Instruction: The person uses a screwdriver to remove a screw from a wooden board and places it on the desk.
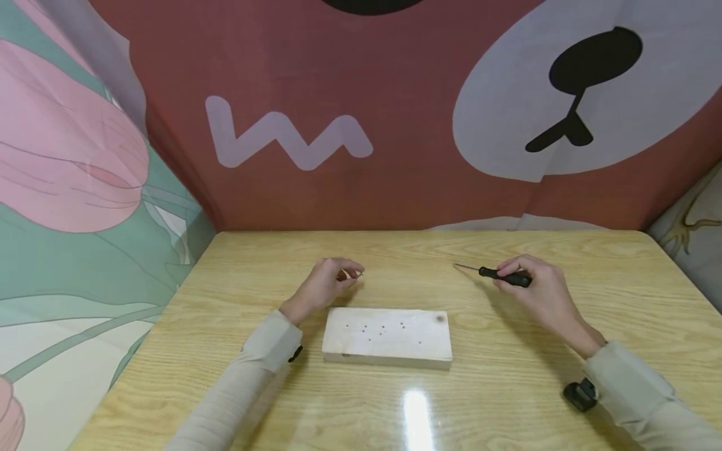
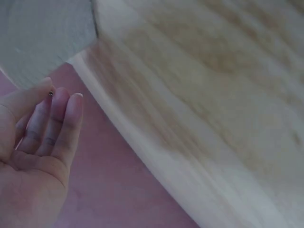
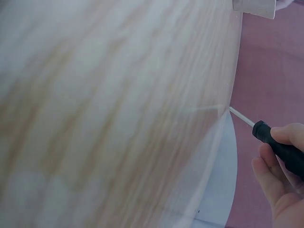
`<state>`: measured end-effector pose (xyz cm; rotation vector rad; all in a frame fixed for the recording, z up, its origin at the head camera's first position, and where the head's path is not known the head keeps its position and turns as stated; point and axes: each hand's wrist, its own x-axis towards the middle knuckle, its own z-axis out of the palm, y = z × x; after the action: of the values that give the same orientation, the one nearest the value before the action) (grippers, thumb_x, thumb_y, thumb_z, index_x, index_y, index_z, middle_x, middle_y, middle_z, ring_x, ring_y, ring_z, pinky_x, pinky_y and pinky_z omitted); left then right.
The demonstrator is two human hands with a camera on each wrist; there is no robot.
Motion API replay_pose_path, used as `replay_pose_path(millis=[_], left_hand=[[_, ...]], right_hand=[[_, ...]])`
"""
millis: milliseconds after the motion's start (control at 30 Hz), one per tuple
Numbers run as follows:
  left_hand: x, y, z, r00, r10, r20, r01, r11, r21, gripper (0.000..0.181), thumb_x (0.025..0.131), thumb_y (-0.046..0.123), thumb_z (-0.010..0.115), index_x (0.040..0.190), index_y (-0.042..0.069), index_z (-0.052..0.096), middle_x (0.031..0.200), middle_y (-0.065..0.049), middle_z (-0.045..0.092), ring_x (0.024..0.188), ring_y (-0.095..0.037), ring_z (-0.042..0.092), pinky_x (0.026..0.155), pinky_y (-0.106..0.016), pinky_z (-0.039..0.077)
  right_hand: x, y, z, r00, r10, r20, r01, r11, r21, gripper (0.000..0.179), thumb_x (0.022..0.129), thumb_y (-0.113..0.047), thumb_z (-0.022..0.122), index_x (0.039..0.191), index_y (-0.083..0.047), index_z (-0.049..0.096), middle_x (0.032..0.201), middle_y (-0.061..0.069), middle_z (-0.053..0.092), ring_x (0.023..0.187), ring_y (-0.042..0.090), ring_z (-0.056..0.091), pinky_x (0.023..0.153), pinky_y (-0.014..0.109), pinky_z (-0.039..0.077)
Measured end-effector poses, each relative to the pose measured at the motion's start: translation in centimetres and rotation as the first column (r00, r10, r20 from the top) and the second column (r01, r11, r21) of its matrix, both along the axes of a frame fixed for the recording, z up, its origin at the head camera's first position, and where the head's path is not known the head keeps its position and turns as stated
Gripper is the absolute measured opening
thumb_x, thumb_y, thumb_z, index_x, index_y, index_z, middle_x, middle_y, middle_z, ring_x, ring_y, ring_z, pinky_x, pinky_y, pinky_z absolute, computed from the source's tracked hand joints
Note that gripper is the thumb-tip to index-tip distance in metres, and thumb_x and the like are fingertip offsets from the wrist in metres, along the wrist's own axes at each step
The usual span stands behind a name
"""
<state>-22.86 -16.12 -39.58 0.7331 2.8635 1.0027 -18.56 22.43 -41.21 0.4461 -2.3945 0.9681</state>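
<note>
Between thumb and fingertips, my left hand point(image 1: 326, 283) pinches a tiny screw point(image 1: 361, 274), held above the table beyond the block's left end. Only a small metal end of the screw point(image 2: 51, 93) shows in the left wrist view. My right hand point(image 1: 538, 289) grips the black handle of a screwdriver point(image 1: 506, 275), its thin metal shaft pointing left. A pale wooden block point(image 1: 389, 347) with several small holes in its top lies flat on the table between the two arms. Neither hand touches the block.
The wood-grained table point(image 1: 225, 388) runs back to a red printed backdrop point(image 1: 338, 194) that rises at its far edge. On the left side hangs a flower-patterned cloth point(image 1: 68, 150). A dark wrist device point(image 1: 581, 394) sits under the right cuff.
</note>
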Motion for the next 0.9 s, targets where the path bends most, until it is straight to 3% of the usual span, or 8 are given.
replay_pose_path(millis=[267, 367, 500, 567, 800, 900], left_hand=[[-0.5, -0.5, -0.5, 0.999, -0.023, 0.04, 0.022, 0.999, 0.029, 0.019, 0.092, 0.002, 0.069, 0.11, 0.003, 0.074, 0.1, -0.011, 0.075, 0.081, -0.017, 0.068, 0.067, -0.021, 0.057], [-0.7, -0.7, -0.6, 0.999, -0.026, 0.045, 0.025, 0.999, 0.032, 0.016, 0.091, 0.002, 0.069, 0.107, 0.004, 0.075, 0.1, -0.01, 0.075, 0.081, -0.016, 0.067, 0.068, -0.021, 0.056], [-1.0, -0.8, -0.8, 0.998, -0.034, 0.045, 0.033, 0.999, 0.03, 0.014, 0.091, 0.003, 0.07, 0.103, 0.005, 0.076, 0.102, -0.009, 0.076, 0.08, -0.014, 0.066, 0.068, -0.02, 0.055], [-1.1, -0.8, -0.7, 0.998, -0.044, 0.047, 0.043, 0.999, 0.03, 0.012, 0.09, 0.003, 0.071, 0.101, 0.005, 0.077, 0.101, -0.009, 0.076, 0.08, -0.014, 0.066, 0.068, -0.019, 0.055], [-1.2, -0.7, -0.8, 0.995, -0.076, 0.062, 0.073, 0.997, 0.039, 0.008, 0.089, 0.006, 0.073, 0.096, 0.007, 0.077, 0.094, -0.007, 0.075, 0.075, -0.012, 0.064, 0.064, -0.019, 0.054], [-1.4, -0.7, -1.0, 0.994, -0.084, 0.068, 0.082, 0.996, 0.036, 0.006, 0.089, 0.007, 0.074, 0.094, 0.009, 0.077, 0.091, -0.005, 0.074, 0.073, -0.011, 0.063, 0.064, -0.019, 0.054]], right_hand=[[0.1, 0.1, 0.0, 0.996, -0.011, 0.088, 0.009, 1.0, 0.028, 0.021, 0.073, 0.002, 0.085, 0.086, -0.008, 0.072, 0.093, 0.013, 0.074, 0.079, -0.021, 0.05, 0.06, 0.003, 0.046], [0.1, 0.2, 0.2, 0.988, -0.024, 0.153, 0.016, 0.999, 0.05, 0.02, 0.076, -0.001, 0.084, 0.088, -0.009, 0.071, 0.092, 0.015, 0.074, 0.068, -0.013, 0.054, 0.052, 0.011, 0.046], [0.2, 0.5, 0.3, 0.969, -0.052, 0.243, 0.028, 0.995, 0.1, 0.018, 0.079, -0.006, 0.082, 0.094, -0.009, 0.072, 0.087, 0.015, 0.073, 0.048, 0.0, 0.049, 0.042, 0.022, 0.037], [0.0, 0.7, 0.4, 0.96, -0.058, 0.274, 0.024, 0.992, 0.125, 0.018, 0.08, -0.007, 0.081, 0.096, -0.008, 0.072, 0.086, 0.017, 0.073, 0.047, 0.005, 0.048, 0.041, 0.023, 0.035], [-0.4, 1.3, 0.6, 0.948, -0.039, 0.314, -0.014, 0.986, 0.164, 0.022, 0.079, -0.003, 0.08, 0.1, -0.005, 0.075, 0.109, 0.025, 0.068, 0.074, 0.029, 0.07, 0.054, 0.027, 0.049], [-0.5, 1.4, 0.7, 0.937, -0.035, 0.346, -0.025, 0.986, 0.166, 0.023, 0.08, -0.004, 0.079, 0.103, -0.005, 0.075, 0.11, 0.026, 0.068, 0.077, 0.03, 0.07, 0.055, 0.027, 0.049]])
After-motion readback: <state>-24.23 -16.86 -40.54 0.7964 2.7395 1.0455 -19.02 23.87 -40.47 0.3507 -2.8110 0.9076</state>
